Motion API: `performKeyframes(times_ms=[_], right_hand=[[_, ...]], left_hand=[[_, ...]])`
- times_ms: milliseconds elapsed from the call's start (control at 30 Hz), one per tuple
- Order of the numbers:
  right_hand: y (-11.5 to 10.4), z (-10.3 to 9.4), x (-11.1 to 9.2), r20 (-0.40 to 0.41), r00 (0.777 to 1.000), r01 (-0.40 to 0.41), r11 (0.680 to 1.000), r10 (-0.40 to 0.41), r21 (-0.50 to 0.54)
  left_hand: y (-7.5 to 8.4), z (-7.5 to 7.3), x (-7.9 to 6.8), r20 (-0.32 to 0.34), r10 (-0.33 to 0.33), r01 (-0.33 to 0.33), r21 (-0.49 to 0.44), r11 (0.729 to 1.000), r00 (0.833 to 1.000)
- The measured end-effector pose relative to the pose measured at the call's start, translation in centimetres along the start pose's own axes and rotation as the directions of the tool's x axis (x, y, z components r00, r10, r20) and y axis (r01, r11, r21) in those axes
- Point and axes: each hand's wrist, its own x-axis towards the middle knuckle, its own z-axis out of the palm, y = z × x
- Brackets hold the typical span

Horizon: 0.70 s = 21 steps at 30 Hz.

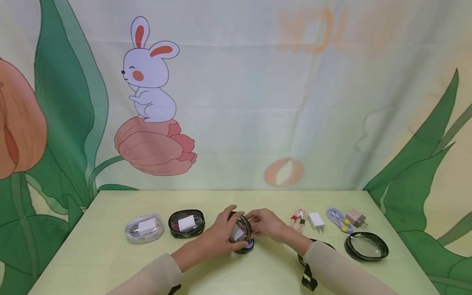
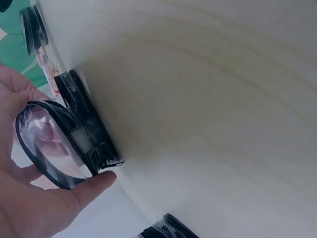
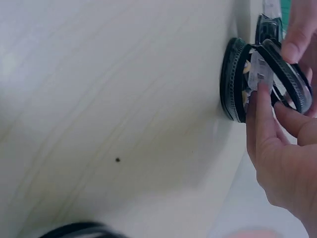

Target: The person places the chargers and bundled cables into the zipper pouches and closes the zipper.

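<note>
A small clear oval zip pouch with black edging (image 1: 248, 226) stands unzipped at the table's middle, its lid lifted. My left hand (image 1: 221, 231) grips the lid's rim, fingers above and thumb low by the base. From the other side, my right hand (image 1: 269, 223) reaches into the opening. In the right wrist view its fingers (image 3: 266, 116) hold a white charger plug (image 3: 260, 69) between lid and base. A blue coiled cable (image 1: 250, 245) shows in the base below. Through the clear lid (image 2: 42, 131) in the left wrist view, fingers are visible.
To the left lie a clear pouch (image 1: 138, 237) and a black-edged pouch (image 1: 180, 233), each with a white plug. At right are a pink cable (image 1: 298, 220), white plug (image 1: 316, 221), blue cable (image 1: 337, 219), pink plug (image 1: 355, 217) and black-edged pouch (image 1: 383, 248). Another pouch (image 1: 309, 278) lies under my right forearm.
</note>
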Motion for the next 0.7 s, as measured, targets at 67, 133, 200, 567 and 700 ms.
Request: performKeyframes(times_ms=[67,133,200,567,700], right_hand=[[0.1,-0.3,-0.1,-0.018,1.000,-0.023,0.999,0.024,0.047],[0.1,-0.6,-0.3,-0.044,0.999,-0.027,0.997,0.031,0.074],[0.2,-1.0,-0.4,-0.078,0.997,-0.023,0.996,0.030,0.081],[1.1,-2.5,-0.6,-0.133,0.991,-0.003,1.000,0.000,-0.025],[1.3,-3.2,-0.5,-0.126,0.989,0.058,0.992,-0.073,-0.116]], left_hand=[[0.2,0.2,0.0,0.005,-0.020,0.020,0.022,1.000,1.000],[0.3,0.4,0.1,0.012,-0.034,0.033,0.044,0.998,0.999],[0.5,0.6,0.3,0.023,-0.039,0.037,0.068,0.997,0.999],[0.2,0.7,0.5,0.130,0.158,-0.187,0.265,0.946,0.979],[-0.2,0.0,0.3,0.146,0.208,-0.247,0.349,0.904,0.967]])
